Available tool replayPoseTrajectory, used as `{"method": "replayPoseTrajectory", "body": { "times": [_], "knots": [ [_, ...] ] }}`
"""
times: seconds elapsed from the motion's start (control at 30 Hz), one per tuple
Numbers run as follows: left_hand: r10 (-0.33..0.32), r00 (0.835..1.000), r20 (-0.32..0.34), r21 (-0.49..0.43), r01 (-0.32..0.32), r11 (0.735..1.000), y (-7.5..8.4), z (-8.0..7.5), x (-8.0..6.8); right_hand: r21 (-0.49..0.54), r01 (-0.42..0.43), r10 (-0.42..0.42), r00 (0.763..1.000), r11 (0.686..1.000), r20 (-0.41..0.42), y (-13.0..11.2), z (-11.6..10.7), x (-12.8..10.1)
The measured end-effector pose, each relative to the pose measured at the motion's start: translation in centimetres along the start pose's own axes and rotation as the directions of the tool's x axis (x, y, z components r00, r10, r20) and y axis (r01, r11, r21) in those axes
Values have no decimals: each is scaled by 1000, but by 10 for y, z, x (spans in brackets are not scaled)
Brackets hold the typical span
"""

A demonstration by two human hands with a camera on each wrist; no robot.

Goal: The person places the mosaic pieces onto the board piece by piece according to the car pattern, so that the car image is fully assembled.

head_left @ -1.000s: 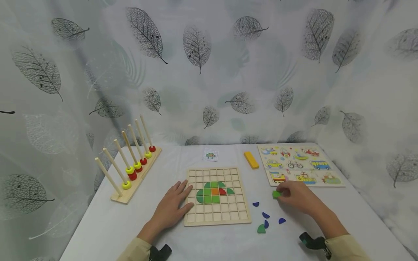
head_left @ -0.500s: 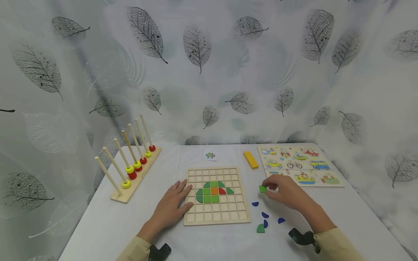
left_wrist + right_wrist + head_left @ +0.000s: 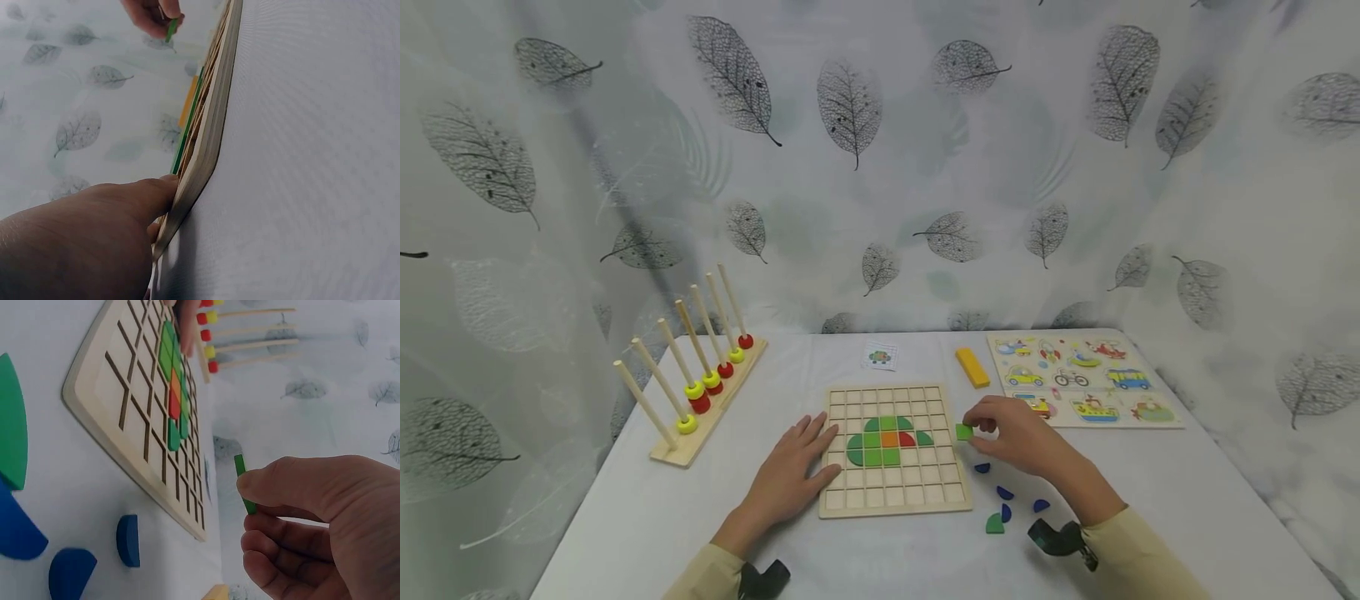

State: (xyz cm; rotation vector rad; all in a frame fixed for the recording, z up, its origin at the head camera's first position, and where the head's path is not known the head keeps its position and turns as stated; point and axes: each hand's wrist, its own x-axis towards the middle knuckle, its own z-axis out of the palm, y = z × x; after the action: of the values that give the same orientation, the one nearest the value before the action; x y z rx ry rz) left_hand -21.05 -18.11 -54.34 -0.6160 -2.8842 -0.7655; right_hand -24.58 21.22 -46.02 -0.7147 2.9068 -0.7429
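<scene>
My right hand (image 3: 1011, 432) pinches a light green square tile (image 3: 964, 432) between thumb and fingertips, close to the right edge of a wooden grid board (image 3: 895, 493). In the right wrist view the green tile (image 3: 240, 467) is seen edge-on, raised off the table. Several green tiles (image 3: 872, 457), an orange square (image 3: 890, 440) and a red quarter-round tile (image 3: 906, 439) sit in the board's cells. Fingers straight and spread, my left hand (image 3: 790, 467) rests at the board's left edge, its thumb and fingertips on the frame.
Several blue half-round tiles (image 3: 1004, 493) and a green quarter-round tile (image 3: 995, 524) lie right of the board. Behind are a small pattern card (image 3: 880, 357), a yellow block (image 3: 972, 367) and a picture puzzle board (image 3: 1075, 358). A peg stand with rings (image 3: 715, 408) stands at left.
My right hand has carried the light green tile leftward, from in front of the picture puzzle to the grid board's right edge. The left hand has stayed in place.
</scene>
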Motion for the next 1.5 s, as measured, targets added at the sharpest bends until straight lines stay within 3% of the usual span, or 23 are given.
{"method": "replayPoseTrajectory", "body": {
  "times": [0.13,0.4,0.77,1.17,1.5],
  "knots": [
    [-25,999,27,9,25,1000,0,-1,1,11,20,-20,1000,1000,3,-9,7,6],
    [26,999,-29,-22,-26,999,-5,3,0,16,84,-85,996,996,42,-26,17,19],
    [0,1000,10,-1,0,1000,-4,1,1,48,118,-123,985,992,119,-40,42,34],
    [11,1000,-9,-39,-12,999,-7,4,0,-45,154,-147,981,987,126,-43,62,38],
    [21,1000,-21,-35,-22,999,-5,2,-1,-53,173,-167,980,983,108,-45,65,39]
  ]
}}
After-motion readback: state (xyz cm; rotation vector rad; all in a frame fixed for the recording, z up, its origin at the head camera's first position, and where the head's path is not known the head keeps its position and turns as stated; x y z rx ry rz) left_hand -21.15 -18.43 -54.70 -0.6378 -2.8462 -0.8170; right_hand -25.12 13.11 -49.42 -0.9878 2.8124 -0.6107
